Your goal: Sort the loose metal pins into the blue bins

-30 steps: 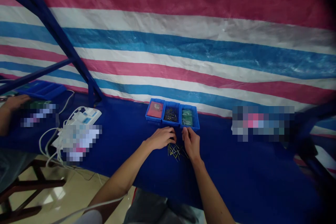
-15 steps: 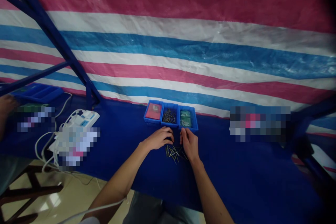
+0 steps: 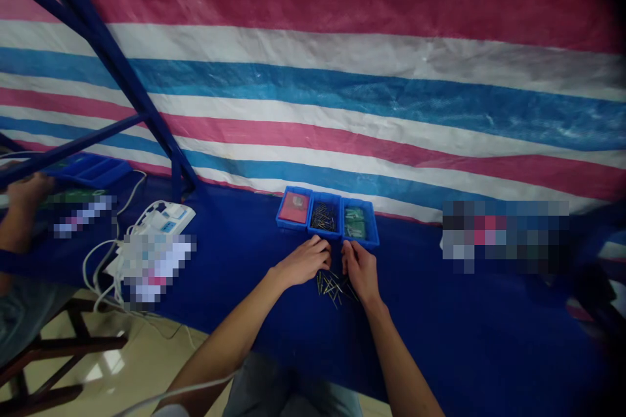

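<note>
Slim dark-and-gold metallic rods (image 3: 330,287): slight sheen. Blue rectangular plastic bins (image 3: 373,229): smooth. Red-white-blue striped plastic sheet (image 3: 342,104): glossy, creased. Dark-blue flat tabletop (image 3: 450,326): matt. Beige floor (image 3: 141,346): glossy.

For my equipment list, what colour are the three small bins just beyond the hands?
The three small bins are blue; they show best in the head view.

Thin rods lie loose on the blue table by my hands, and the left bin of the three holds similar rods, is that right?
Not the left bin: the head view shows that one holding something red. The similar rods are in the middle bin. The loose rods lie on the blue table by your left hand and right hand.
</note>
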A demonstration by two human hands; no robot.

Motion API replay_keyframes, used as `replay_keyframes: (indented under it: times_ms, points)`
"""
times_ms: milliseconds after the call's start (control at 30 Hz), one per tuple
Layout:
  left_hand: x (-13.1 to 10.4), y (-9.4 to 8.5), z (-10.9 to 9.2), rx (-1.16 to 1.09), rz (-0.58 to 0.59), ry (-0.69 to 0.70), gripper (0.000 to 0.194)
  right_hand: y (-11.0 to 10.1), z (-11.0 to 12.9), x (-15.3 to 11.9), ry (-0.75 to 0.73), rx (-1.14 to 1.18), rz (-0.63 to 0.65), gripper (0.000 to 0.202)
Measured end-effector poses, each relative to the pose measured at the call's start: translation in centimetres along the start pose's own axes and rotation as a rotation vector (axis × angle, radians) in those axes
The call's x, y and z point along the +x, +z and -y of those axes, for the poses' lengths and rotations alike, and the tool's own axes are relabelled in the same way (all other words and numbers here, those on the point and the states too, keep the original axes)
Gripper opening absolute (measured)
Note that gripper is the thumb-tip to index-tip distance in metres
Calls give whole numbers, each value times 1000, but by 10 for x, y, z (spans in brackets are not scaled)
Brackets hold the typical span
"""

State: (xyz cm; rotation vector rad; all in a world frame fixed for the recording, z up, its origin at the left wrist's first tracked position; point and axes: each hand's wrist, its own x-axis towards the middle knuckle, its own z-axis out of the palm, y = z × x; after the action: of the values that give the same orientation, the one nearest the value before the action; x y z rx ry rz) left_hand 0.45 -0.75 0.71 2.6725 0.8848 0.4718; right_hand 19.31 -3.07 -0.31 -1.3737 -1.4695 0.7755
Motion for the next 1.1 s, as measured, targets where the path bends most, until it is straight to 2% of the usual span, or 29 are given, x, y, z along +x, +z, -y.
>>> replay_keyframes:
  times_ms: [300,433,567,733,1100]
  points:
    - [-6,-16,6,-50,-109,-70,11,0,0,-2,-9,-25,15,46]
    - [-4,-12,2,-133,-136,-111,14,-3,2,-3,-77,-64,27,43]
    - [-3,-8,-2,-221,-174,-179,14,-4,3,-2,-154,-133,93,35]
    - [-3,-7,-1,-304,-251,-230,16,-1,3,-2,-195,-145,127,33]
    - [0,-1,2,-379,-291,-288,16,-3,2,-2,-254,-155,88,30]
